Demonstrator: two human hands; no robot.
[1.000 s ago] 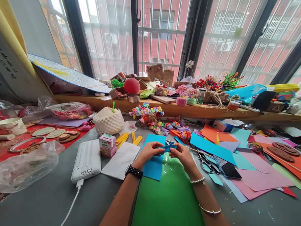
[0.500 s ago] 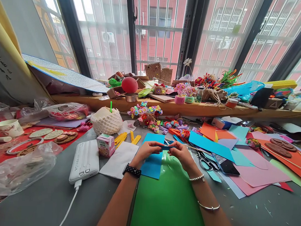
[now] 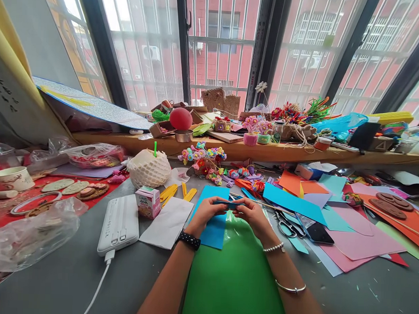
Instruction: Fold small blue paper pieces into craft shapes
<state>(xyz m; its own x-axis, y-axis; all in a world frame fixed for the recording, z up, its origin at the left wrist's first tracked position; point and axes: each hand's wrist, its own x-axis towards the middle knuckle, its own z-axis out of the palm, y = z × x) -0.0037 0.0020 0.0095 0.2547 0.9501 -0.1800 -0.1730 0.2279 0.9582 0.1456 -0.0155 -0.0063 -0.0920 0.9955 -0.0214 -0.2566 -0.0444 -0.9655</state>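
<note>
Between my two hands is a narrow folded strip of blue paper [image 3: 231, 205], raised over the far end of a green mat [image 3: 233, 277]. My left hand [image 3: 208, 213] is closed, its thumb and fingers pinching the strip's left part. On the other end, my right hand [image 3: 250, 212] pinches it too, fingertips close to those of the left. Under and beside my left hand lies a sheet of blue paper [image 3: 211, 239]. Scissors [image 3: 286, 228] rest to the right of my right hand, beside a phone [image 3: 317, 230]. The fingers partly hide the strip.
To the left are a white power bank [image 3: 119, 225] with a cable, a small pink carton [image 3: 148, 203], a white napkin [image 3: 167, 224] and yellow paper strips [image 3: 169, 193]. Coloured paper sheets [image 3: 368, 226] spread over the right side. Crocheted flowers [image 3: 204, 159] stand at the back.
My left hand has shifted slightly right, and its wrist has turned a little. The blue strip stays pinched between both hands at about the same place.
</note>
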